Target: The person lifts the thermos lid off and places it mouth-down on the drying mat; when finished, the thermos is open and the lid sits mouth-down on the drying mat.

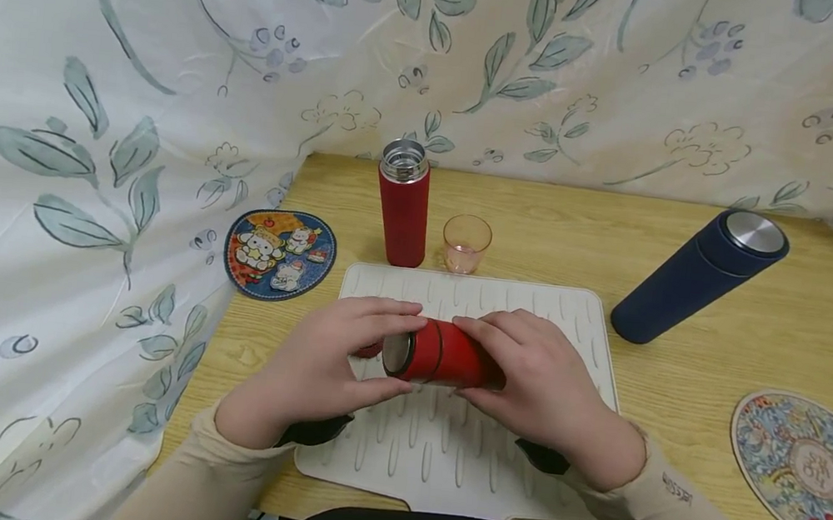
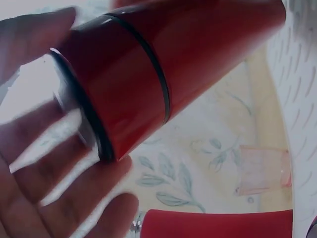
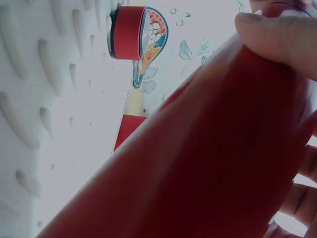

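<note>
A red thermos with a black ring and a silver-ended lid is held tilted over the white mat, lid toward the left. My right hand grips its body, fingers and thumb on opposite sides. At the lid end, my left hand holds the lid between fingers and thumb. Just behind the left hand a separate red lid stands on the mat, mostly hidden in the head view.
Behind the mat stand a matte red flask with its mouth uncovered and a small amber glass. A dark blue flask is at the right. Round patterned coasters lie at the left and right. Leaf-patterned cloth hangs behind the table.
</note>
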A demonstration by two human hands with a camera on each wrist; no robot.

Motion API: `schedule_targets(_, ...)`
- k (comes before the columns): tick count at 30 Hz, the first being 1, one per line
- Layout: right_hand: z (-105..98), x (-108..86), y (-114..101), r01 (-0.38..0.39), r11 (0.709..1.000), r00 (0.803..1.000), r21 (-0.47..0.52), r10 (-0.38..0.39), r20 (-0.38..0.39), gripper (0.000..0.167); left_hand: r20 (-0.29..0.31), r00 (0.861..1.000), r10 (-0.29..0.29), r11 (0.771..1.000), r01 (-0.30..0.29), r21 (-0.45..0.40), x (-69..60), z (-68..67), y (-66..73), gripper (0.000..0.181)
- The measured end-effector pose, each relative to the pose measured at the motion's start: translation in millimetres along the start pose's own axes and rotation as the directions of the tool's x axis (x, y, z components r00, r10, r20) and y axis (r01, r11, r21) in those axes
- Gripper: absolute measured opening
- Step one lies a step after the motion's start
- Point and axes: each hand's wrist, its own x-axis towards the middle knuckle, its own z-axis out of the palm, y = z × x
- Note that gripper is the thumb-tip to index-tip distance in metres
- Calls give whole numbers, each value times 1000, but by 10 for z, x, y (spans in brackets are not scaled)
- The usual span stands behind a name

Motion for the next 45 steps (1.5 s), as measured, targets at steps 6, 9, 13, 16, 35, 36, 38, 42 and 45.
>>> schedule_targets(6,-5,4,4,-2,1000,999,3,2,36,81,-29,981,-194,979,195,52,47,57,57,58)
schedule_targets(9,-21,-14,19,-14,1000,999,-11,15,39,81,10,980,-196,978,195,77,59,80,49,72)
schedule_targets(13,-43,-43,44,-26,999,999,-23,27,24,82,103,994,-21,998,15,64,40,77,6,82)
schedule_targets(16,-58,-54,62,-12,999,1000,-30,13,10,81,109,989,95,991,-104,79,25,90,-12,71)
schedule_targets(35,-136,-20,51,-8,999,1000,-37,8,13,84,-8,1000,6,999,-6,-38,-23,94,6,73)
schedule_targets(36,-138,-22,59,-11,999,1000,-39,11,16,84,-18,999,40,998,-41,-40,-29,102,1,68)
schedule_targets(38,-138,-20,68,-6,999,1000,-43,7,18,83,-38,996,77,996,-79,-47,-37,112,-1,62)
schedule_targets(42,-136,1,56,25,999,1000,-40,-24,8,82,-73,997,-19,999,15,-50,-35,113,13,60)
schedule_targets(45,-129,18,36,49,998,999,-43,-48,12,80,-75,979,-189,981,185,-62,-38,105,38,54)
